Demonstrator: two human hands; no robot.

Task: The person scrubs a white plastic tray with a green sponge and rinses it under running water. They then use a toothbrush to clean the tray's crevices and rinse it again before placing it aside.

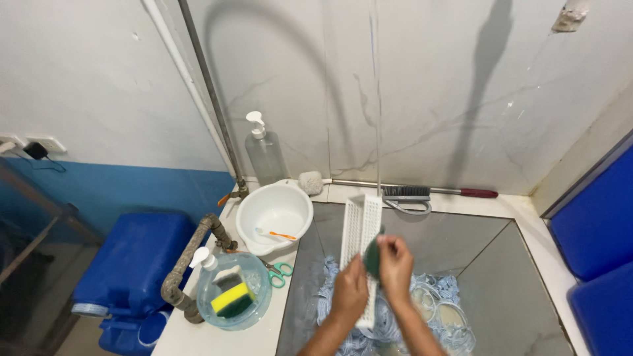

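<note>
I see a long, narrow white plastic basket with slotted sides (359, 231) standing nearly on end over the grey stone sink basin (488, 264), its far end pointing toward the wall and its near end down among pale blue and white plastic pieces (435, 296) that lie in the basin. My left hand (349, 293) wraps around the lower part of the basket and steadies it. My right hand (395, 264) is closed on a dark green scrubbing pad (372, 257) and presses it against the basket's right side wall.

I judge the basket to be light and fairly stiff, though the slotted walls will probably flex if squeezed hard. It looks wet, so likely slippery; I cannot tell whether there is soap on it. The best hold is around the solid rim or the lower corner, where the left hand already sits, rather than on the thin slats. The pad is soft and gives under the fingers.

On the white counter to the left stand a round white plastic bowl (273, 214), a clear bowl holding a yellow-and-green sponge (232, 300), teal-handled scissors (280, 271) and a clear pump bottle (264, 153). A long-handled brush (405, 192) lies along the wall.
</note>
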